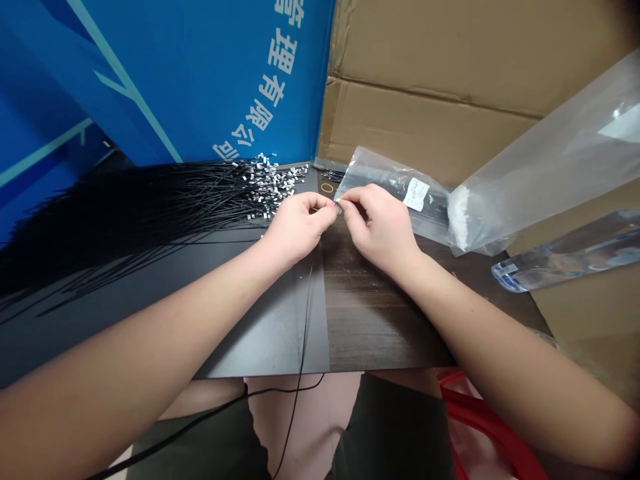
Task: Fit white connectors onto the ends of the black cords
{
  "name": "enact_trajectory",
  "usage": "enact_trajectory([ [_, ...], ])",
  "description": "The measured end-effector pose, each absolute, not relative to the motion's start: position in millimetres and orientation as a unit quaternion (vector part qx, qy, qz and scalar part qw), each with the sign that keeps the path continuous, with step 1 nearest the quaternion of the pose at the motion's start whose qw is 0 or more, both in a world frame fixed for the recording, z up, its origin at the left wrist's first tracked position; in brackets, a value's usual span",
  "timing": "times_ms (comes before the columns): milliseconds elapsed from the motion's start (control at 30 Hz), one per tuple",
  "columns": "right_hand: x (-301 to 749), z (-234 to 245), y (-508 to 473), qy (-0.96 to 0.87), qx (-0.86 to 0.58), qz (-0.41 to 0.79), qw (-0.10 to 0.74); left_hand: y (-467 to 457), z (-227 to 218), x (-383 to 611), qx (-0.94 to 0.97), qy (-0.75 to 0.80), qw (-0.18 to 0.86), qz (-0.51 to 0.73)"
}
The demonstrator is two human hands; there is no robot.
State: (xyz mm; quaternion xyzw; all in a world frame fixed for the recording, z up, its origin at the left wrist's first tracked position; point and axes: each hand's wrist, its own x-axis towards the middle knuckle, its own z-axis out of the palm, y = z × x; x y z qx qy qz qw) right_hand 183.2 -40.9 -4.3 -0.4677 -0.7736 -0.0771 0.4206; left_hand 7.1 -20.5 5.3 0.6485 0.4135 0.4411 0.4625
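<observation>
My left hand (pixel 299 228) is closed in a pinch on a thin black cable (pixel 304 333), which hangs down past the table edge. Fingertip to fingertip with it, my right hand (pixel 383 223) is also pinched, at the cable's end. A tiny dark piece shows between the fingertips, too small to name. To the left of my left hand lies a large bundle of black cables (pixel 150 200) with small white connectors (pixel 265 180) on their ends. Just beyond my hands is a yellow rubber band (pixel 327 188).
Behind my right hand lies a clear plastic bag (pixel 385 170) with a white label. A bag with small white parts (pixel 459 217) lies to its right, near a clear plastic sleeve (pixel 575 250). A blue panel (pixel 200 73) and cardboard (pixel 425 87) wall in the dark table (pixel 375 320).
</observation>
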Motion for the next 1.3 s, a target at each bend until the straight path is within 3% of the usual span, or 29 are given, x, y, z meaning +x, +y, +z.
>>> enact_trajectory([
  [1300, 184.7, -6.8, -40.8, -0.794, -0.456, -0.071, 0.396, -24.1, 7.3, 7.7, 0.64, 0.404, 0.477, 0.447],
])
